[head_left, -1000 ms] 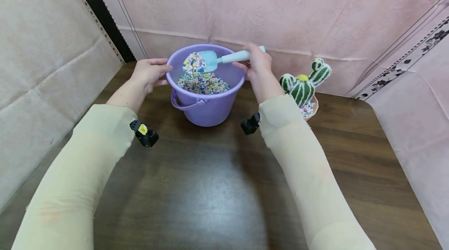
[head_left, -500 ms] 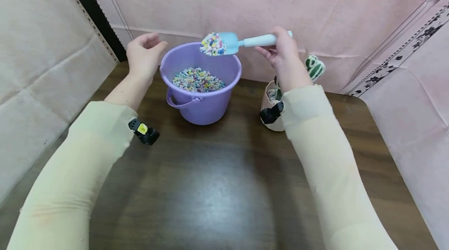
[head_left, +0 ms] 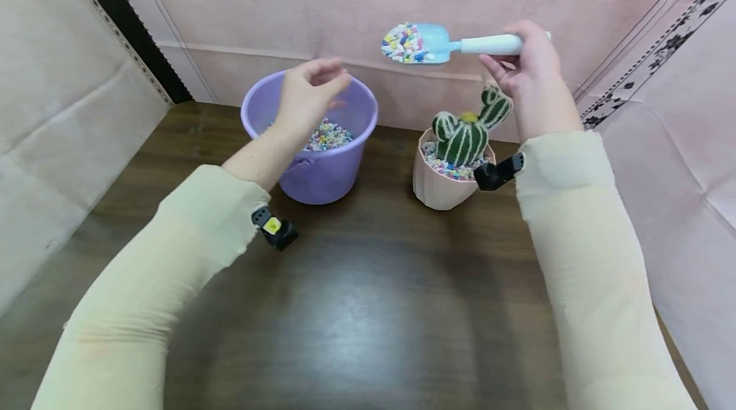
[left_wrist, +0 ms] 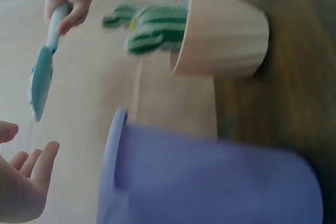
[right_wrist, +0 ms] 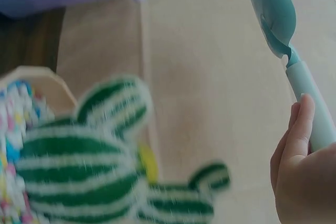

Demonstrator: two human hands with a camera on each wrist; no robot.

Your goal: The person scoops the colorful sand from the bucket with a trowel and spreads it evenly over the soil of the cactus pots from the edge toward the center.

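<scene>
My right hand [head_left: 531, 68] grips the white handle of a light-blue scoop [head_left: 428, 44] heaped with coloured pebbles, held level in the air above a striped green toy cactus [head_left: 464, 132] in a pink ribbed pot [head_left: 434, 188]. The scoop [right_wrist: 275, 11] and my right hand [right_wrist: 302, 169] show in the right wrist view, above the cactus [right_wrist: 79, 163]. My left hand [head_left: 310, 94] hovers with relaxed fingers over the purple bucket [head_left: 322, 170] of pebbles, holding nothing. The left wrist view shows the bucket [left_wrist: 210, 179], the pot [left_wrist: 223, 32], the scoop [left_wrist: 42, 77] and my left hand [left_wrist: 23, 179].
A dark wooden table [head_left: 356, 308] carries the bucket and the pot near its back edge. Pink cloth [head_left: 368, 7] hangs close behind them and along the right side [head_left: 684, 205]. A beige padded wall [head_left: 63, 116] stands at the left.
My right hand has carried the loaded scoop up and to the right, from the bucket to above the cactus pot. My left hand left the bucket's rim and moved right, over the bucket.
</scene>
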